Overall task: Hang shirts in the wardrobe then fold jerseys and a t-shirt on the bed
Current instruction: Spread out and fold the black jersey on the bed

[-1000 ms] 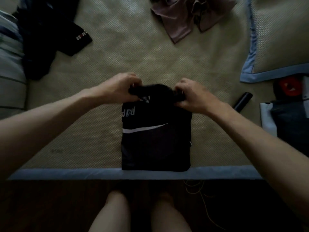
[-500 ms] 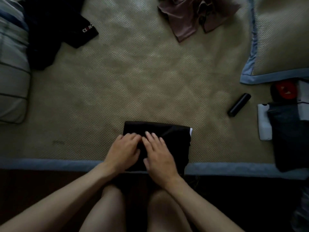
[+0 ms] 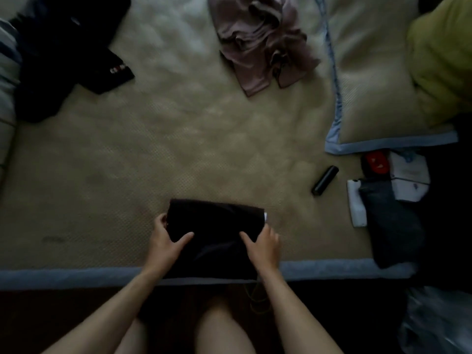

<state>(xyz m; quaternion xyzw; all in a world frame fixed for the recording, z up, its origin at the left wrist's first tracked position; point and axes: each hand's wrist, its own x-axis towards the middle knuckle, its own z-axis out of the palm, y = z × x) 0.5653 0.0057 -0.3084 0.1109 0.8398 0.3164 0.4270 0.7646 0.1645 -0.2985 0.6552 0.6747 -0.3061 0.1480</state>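
A black jersey (image 3: pixel 217 233) lies folded into a compact rectangle at the near edge of the bed (image 3: pixel 178 154). My left hand (image 3: pixel 166 238) grips its left side, thumb on top and fingers wrapped around the edge. My right hand (image 3: pixel 263 244) holds its right side the same way. A second black garment with white lettering (image 3: pixel 69 54) lies crumpled at the far left. A dusty pink t-shirt (image 3: pixel 260 44) lies crumpled at the far centre.
A beige pillow with blue trim (image 3: pixel 378 80) sits at the right, a green cushion (image 3: pixel 444 52) beyond it. A black cylinder (image 3: pixel 325 180), a white device (image 3: pixel 356 205), a dark grey cloth (image 3: pixel 390 221) and a red object (image 3: pixel 375 163) lie at the right. My bare knees are below the bed's blue border.
The jersey's top half was folded down toward me and pressed flat with both palms. My hands have since spread apart to its left and right sides.
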